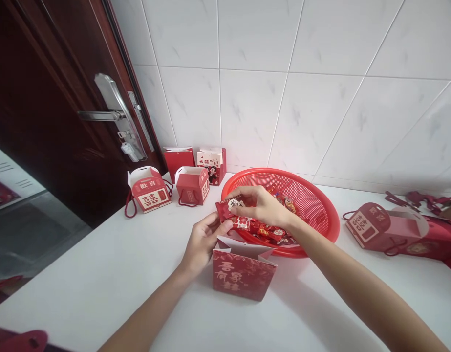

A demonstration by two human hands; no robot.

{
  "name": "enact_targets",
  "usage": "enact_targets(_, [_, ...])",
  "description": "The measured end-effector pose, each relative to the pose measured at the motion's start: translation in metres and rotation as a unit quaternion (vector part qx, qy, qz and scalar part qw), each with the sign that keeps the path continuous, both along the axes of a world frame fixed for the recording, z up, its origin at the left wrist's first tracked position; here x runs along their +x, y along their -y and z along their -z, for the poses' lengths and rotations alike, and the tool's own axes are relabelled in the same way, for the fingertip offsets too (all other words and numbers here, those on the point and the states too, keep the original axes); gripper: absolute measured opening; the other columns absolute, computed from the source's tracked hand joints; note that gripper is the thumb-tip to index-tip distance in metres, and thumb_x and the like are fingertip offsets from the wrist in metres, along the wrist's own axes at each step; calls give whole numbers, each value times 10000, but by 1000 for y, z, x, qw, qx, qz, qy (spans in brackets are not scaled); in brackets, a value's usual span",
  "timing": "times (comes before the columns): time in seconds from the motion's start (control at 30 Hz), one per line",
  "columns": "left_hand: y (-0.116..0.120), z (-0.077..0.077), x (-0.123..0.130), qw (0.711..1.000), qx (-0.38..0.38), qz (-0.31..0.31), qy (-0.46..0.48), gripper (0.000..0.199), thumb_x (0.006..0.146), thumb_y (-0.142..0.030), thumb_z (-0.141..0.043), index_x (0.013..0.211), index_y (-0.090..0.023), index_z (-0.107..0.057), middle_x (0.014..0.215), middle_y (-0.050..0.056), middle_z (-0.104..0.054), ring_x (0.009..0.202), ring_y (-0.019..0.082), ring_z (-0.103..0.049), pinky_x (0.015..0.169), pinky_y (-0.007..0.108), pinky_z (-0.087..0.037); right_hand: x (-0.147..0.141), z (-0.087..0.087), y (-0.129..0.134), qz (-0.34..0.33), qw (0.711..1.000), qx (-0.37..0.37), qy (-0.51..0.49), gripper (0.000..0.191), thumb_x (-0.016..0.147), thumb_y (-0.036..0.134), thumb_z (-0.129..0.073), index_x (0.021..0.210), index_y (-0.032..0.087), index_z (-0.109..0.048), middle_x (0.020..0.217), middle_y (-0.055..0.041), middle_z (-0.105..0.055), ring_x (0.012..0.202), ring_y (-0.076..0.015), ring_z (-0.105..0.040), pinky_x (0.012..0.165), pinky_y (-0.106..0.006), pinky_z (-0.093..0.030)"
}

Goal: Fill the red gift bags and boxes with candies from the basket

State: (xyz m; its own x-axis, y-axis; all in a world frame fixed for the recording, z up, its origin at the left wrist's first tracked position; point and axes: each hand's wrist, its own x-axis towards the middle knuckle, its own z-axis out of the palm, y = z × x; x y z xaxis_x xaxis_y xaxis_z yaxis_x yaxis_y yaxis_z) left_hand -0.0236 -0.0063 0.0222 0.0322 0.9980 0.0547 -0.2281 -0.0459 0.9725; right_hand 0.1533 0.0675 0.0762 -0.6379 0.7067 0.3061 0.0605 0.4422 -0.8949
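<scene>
My right hand [260,205] is closed on a red candy packet [223,211] with a white label and printed lettering, held above the near left side of the basket. My left hand [203,239] is closed too, its thumb and fingers pinching at the packet's lower end, where a flower-printed wrapper [242,223] shows. Whether this is one packet or two I cannot tell. Just below both hands a red paper gift bag [243,276] with pale characters stands upright, its top open. Behind it sits a red plastic basket [324,208] with wrapped candies [272,232] inside.
Two red candy boxes [151,190] with cord handles and two small gift bags [179,162] stand at the back left, near a wooden door [64,98]. More red boxes [379,227] lie at the right. A white tiled wall [254,107] borders the white table [137,264].
</scene>
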Motion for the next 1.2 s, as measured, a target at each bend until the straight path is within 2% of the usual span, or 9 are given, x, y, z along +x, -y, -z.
enact_targets(0.23, [2,1,2,1000,-2,3,9,441,779,-499,-831,1041,-155,-743,778,33,-733,599,165,-646,543,238,-495,0,3,0,0,999,32,0,223,832,281,-778,1002,145,-731,983,-58,-746,883,-186,-687,840,-333,-556])
enact_targets(0.37, [0,4,1,1000,7,-5,18,394,760,-472,-850,974,-159,-745,794,27,-735,629,174,-658,597,252,-517,11,-8,-11,-22,1000,7,15,286,873,380,-747,1043,151,-731,972,-69,-757,870,-189,-703,802,-332,-583])
enact_targets(0.47, [-2,5,1,1000,11,-1,25,350,769,-468,-845,881,-159,-725,787,28,-736,645,172,-658,625,251,-522,26,-17,-30,55,996,34,61,281,940,371,-661,1107,153,-720,1022,-85,-765,882,-175,-718,799,-303,-593])
enact_targets(0.57, [-2,5,1,1000,14,2,23,335,789,-466,-833,840,-159,-708,765,22,-733,593,148,-629,633,252,-523,41,-13,-53,168,958,76,220,220,941,213,-608,1123,140,-710,949,-80,-772,824,-175,-724,759,-288,-585])
enact_targets(0.73, [-1,3,0,1000,12,5,24,313,813,-452,-818,881,-161,-722,780,28,-741,609,154,-640,643,251,-524,55,12,-73,167,916,87,354,335,671,-60,-667,916,148,-763,913,-68,-778,893,-240,-720,752,-276,-532])
enact_targets(0.83, [0,3,0,1000,8,6,28,312,805,-446,-828,886,-162,-730,775,31,-737,665,169,-660,648,240,-525,53,21,-71,135,896,95,412,306,666,12,-761,923,180,-770,991,-56,-778,960,-257,-702,747,-265,-500])
enact_targets(0.9, [1,2,0,1000,6,3,29,310,789,-442,-844,852,-162,-726,739,12,-724,582,129,-609,629,228,-519,51,22,-68,114,885,101,440,216,717,92,-784,905,197,-765,998,-40,-773,960,-241,-691,741,-254,-478])
enact_targets(1.0, [1,0,1,1000,1,-2,25,328,758,-450,-866,839,-162,-730,694,-7,-710,474,84,-517,569,215,-496,48,17,-65,106,865,109,478,124,769,98,-721,852,189,-741,943,-43,-759,900,-219,-677,686,-249,-439])
enact_targets(1.2, [1,-3,2,1000,-6,-16,9,382,713,-490,-882,841,-155,-750,718,22,-734,490,117,-570,486,209,-442,55,4,-60,120,827,101,539,89,756,147,-687,839,158,-717,848,-78,-722,787,-233,-652,561,-270,-357])
